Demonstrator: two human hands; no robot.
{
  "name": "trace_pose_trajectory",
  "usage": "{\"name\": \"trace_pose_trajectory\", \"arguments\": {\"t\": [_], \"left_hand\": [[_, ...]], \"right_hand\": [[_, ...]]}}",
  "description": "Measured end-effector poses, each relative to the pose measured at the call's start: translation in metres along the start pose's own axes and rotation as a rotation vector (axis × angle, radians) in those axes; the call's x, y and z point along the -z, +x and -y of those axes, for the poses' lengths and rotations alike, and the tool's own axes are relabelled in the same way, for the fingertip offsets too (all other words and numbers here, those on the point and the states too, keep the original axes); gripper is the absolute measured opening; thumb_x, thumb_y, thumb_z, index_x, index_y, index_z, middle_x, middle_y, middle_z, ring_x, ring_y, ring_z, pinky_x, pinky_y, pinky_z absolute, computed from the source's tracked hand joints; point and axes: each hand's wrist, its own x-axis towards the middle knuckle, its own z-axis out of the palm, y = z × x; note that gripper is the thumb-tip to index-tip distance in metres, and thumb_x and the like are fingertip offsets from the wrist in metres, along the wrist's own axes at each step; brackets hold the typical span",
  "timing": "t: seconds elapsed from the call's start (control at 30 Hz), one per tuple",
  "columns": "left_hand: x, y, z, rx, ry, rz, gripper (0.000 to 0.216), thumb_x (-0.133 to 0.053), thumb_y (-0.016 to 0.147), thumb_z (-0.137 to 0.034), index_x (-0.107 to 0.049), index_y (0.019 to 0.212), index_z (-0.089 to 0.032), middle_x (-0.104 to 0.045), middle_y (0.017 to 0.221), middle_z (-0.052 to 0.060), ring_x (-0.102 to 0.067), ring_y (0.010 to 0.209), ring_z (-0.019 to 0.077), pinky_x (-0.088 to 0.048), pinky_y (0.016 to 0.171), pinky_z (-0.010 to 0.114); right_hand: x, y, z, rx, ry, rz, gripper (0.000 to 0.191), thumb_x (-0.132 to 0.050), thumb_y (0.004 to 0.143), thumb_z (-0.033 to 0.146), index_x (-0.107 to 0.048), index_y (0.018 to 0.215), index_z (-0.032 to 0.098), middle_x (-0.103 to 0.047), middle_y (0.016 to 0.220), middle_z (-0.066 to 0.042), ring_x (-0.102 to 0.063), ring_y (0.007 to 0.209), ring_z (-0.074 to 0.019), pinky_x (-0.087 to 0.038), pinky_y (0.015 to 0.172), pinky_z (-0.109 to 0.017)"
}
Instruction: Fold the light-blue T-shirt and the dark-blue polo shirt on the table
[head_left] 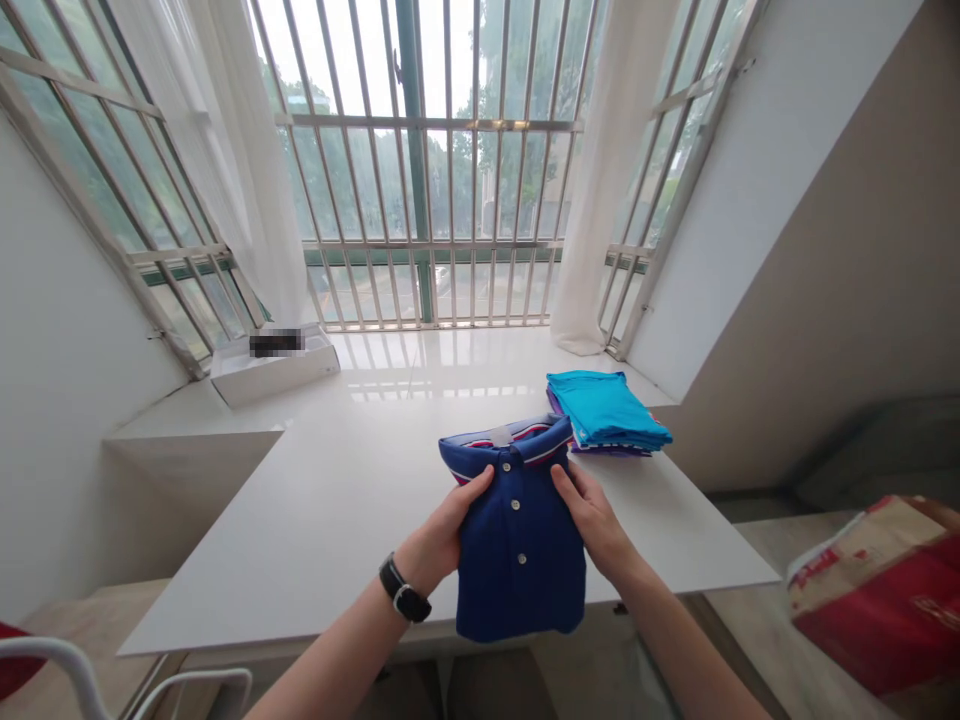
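A folded dark blue polo shirt (519,545) with a striped collar and white buttons is held over the near edge of the white table (337,500). My left hand (442,535) grips its left side, thumb on top near the collar; a black watch sits on that wrist. My right hand (596,520) grips its right side in the same way. The shirt's lower end hangs past the table edge.
A stack of folded shirts (606,410), turquoise on top with purple below, lies just beyond to the right. A white box (274,365) rests on the sill at far left. Barred windows and white curtains stand behind. A red and tan bag (877,590) is at the right; a white chair frame (112,680) sits bottom left.
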Motion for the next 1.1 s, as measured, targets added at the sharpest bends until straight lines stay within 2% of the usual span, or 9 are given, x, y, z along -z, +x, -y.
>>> {"name": "trace_pose_trajectory", "arguments": {"t": [0.13, 0.33, 0.43, 0.53, 0.67, 0.77, 0.87, 0.97, 1.1], "left_hand": [[-0.006, 0.023, -0.007, 0.091, -0.123, 0.003, 0.04, -0.055, 0.098, -0.04, -0.066, 0.115, -0.005, -0.078, 0.088, 0.015, -0.076, 0.083, 0.0271, -0.06, 0.085, 0.037], [-0.027, 0.058, -0.016, -0.011, -0.008, 0.114, 0.032, -0.073, 0.082, -0.016, -0.067, 0.113, -0.008, -0.078, 0.096, 0.014, -0.076, 0.087, 0.0283, -0.06, 0.09, 0.039], [-0.05, 0.081, -0.03, -0.099, 0.066, 0.184, 0.039, -0.075, 0.076, -0.009, -0.067, 0.113, -0.01, -0.077, 0.101, 0.013, -0.075, 0.092, 0.0296, -0.058, 0.093, 0.042], [-0.082, 0.121, -0.055, -0.113, 0.108, 0.223, 0.037, -0.075, 0.077, -0.009, -0.067, 0.113, -0.009, -0.076, 0.103, 0.014, -0.074, 0.094, 0.0296, -0.058, 0.094, 0.043], [-0.132, 0.2, -0.087, -0.085, 0.087, 0.232, 0.031, -0.072, 0.083, -0.015, -0.067, 0.112, -0.006, -0.076, 0.103, 0.015, -0.073, 0.096, 0.0292, -0.059, 0.092, 0.042], [-0.157, 0.26, -0.092, -0.037, 0.052, 0.189, 0.03, -0.071, 0.084, -0.016, -0.066, 0.111, -0.005, -0.076, 0.102, 0.016, -0.073, 0.094, 0.0273, -0.06, 0.09, 0.039], [-0.159, 0.301, -0.075, 0.017, 0.054, 0.164, 0.027, -0.071, 0.082, -0.014, -0.066, 0.107, -0.005, -0.076, 0.1, 0.016, -0.074, 0.093, 0.0266, -0.059, 0.09, 0.039], [-0.143, 0.323, -0.053, 0.057, 0.048, 0.148, 0.022, -0.071, 0.081, -0.013, -0.067, 0.101, -0.005, -0.075, 0.097, 0.017, -0.074, 0.092, 0.0269, -0.059, 0.09, 0.039], [-0.128, 0.332, -0.04, 0.053, 0.027, 0.137, 0.011, -0.067, 0.083, -0.008, -0.068, 0.094, -0.006, -0.075, 0.093, 0.015, -0.074, 0.087, 0.0229, -0.057, 0.091, 0.034]], "right_hand": [[0.024, -0.024, -0.011, -0.043, -0.027, 0.153, 0.064, -0.068, 0.081, 0.063, -0.062, 0.129, 0.022, -0.067, 0.13, -0.011, -0.059, 0.123, -0.0332, -0.045, 0.107, -0.047], [0.047, -0.021, -0.013, -0.155, -0.065, 0.074, 0.067, -0.071, 0.079, 0.06, -0.06, 0.132, 0.021, -0.068, 0.128, -0.013, -0.062, 0.119, -0.035, -0.049, 0.104, -0.052], [0.069, 0.005, 0.007, -0.119, -0.075, 0.033, 0.07, -0.073, 0.077, 0.06, -0.059, 0.133, 0.022, -0.068, 0.128, -0.012, -0.062, 0.12, -0.0355, -0.052, 0.101, -0.052], [0.103, 0.045, 0.041, -0.073, -0.111, -0.013, 0.069, -0.075, 0.075, 0.058, -0.059, 0.133, 0.025, -0.067, 0.13, -0.01, -0.063, 0.119, -0.0346, -0.056, 0.096, -0.049], [0.158, 0.114, 0.079, -0.061, -0.104, -0.059, 0.062, -0.079, 0.075, 0.05, -0.061, 0.129, 0.025, -0.072, 0.122, -0.009, -0.068, 0.11, -0.0326, -0.058, 0.093, -0.045], [0.196, 0.159, 0.074, -0.121, -0.058, -0.072, 0.057, -0.08, 0.075, 0.047, -0.064, 0.124, 0.023, -0.073, 0.118, -0.009, -0.07, 0.107, -0.0309, -0.059, 0.092, -0.044], [0.22, 0.183, 0.039, -0.282, -0.043, -0.072, 0.051, -0.081, 0.073, 0.048, -0.069, 0.112, 0.018, -0.075, 0.112, -0.012, -0.072, 0.101, -0.0306, -0.059, 0.09, -0.044], [0.232, 0.186, 0.005, -0.386, -0.073, -0.098, 0.05, -0.077, 0.075, 0.055, -0.072, 0.105, 0.015, -0.077, 0.105, -0.012, -0.073, 0.097, -0.0304, -0.058, 0.089, -0.045], [0.241, 0.182, -0.002, -0.316, -0.343, -0.119, 0.05, -0.071, 0.077, 0.061, -0.075, 0.097, 0.015, -0.078, 0.099, -0.009, -0.072, 0.098, -0.0331, -0.055, 0.09, -0.046]]}}
